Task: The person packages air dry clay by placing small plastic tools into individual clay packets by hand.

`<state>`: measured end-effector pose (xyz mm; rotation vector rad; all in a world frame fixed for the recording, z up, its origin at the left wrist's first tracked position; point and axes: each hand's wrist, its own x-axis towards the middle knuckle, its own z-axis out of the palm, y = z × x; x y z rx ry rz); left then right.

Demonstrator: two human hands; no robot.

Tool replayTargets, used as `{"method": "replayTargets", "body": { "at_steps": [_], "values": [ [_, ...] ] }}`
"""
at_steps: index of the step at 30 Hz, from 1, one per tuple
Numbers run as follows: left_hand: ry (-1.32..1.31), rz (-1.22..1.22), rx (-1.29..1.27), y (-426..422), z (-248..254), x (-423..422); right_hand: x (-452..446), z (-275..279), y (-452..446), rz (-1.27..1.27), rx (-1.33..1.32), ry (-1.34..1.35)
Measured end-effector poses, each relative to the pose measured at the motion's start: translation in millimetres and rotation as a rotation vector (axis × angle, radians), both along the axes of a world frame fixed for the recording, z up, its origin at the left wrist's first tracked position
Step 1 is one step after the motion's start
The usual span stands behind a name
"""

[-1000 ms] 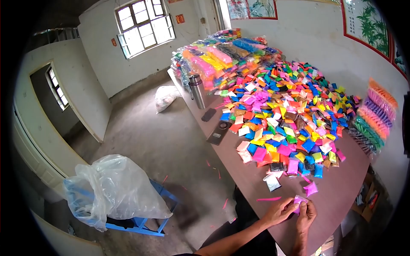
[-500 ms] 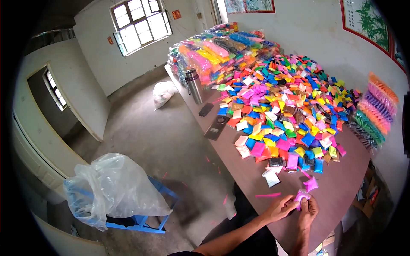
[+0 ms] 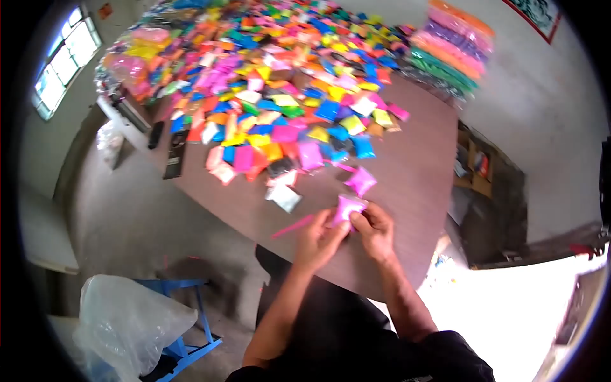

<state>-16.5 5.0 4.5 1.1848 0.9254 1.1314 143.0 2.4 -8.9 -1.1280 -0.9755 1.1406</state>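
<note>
A pink packet (image 3: 347, 207) is held by the left hand (image 3: 316, 243) and the right hand (image 3: 377, 233), fingers curled and thumbs closed onto it, over the near end of the table (image 3: 414, 210). A second packet (image 3: 361, 182) is seen just beyond; a pink strip (image 3: 291, 227) is seen at left.

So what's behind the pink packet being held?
Beyond the held packet, another pink packet lies on the brown table. Whatever the held packet covers cannot be seen.

Left fingers (image 3: 323, 218) and right fingers (image 3: 380, 216) pinch close together.
</note>
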Motion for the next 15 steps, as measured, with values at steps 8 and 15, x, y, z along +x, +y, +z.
{"method": "replayTargets", "body": {
  "at_steps": [8,15],
  "values": [
    [0.006,0.080,0.070,5,-22,-7,-1,17,-1,0.133,-0.003,0.027],
    [0.023,0.048,0.048,1,-5,-4,3,13,2,0.104,0.065,0.074]
  ]
}}
